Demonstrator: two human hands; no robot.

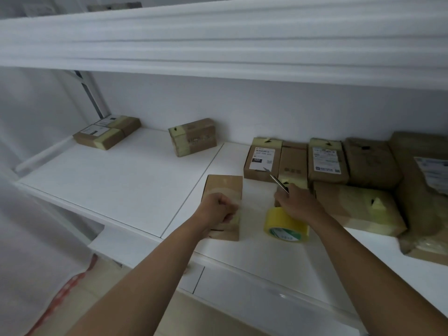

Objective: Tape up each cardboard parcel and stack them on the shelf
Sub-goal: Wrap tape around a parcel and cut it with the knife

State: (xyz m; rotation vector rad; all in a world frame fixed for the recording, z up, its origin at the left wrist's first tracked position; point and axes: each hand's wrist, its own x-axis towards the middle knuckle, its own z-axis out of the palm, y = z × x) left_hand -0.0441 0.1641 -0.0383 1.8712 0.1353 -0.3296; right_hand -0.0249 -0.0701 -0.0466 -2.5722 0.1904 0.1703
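A small cardboard parcel (224, 190) with pale tape across its top lies on the white shelf (126, 180) near the front edge. My left hand (217, 209) rests on the parcel with its fingers curled into a fist, knuckles pressing the tape. My right hand (297, 202) grips a thin metal-bladed cutter (275, 178) that points up and away, just above a yellow tape roll (286, 225) standing on the shelf. The roll is partly hidden by my right wrist.
Several taped parcels (329, 161) crowd the shelf's right side, with a larger one (358, 207) in front. Further back sit a single parcel (194, 137) and a labelled flat one (106, 132). An upper shelf (218, 44) overhangs.
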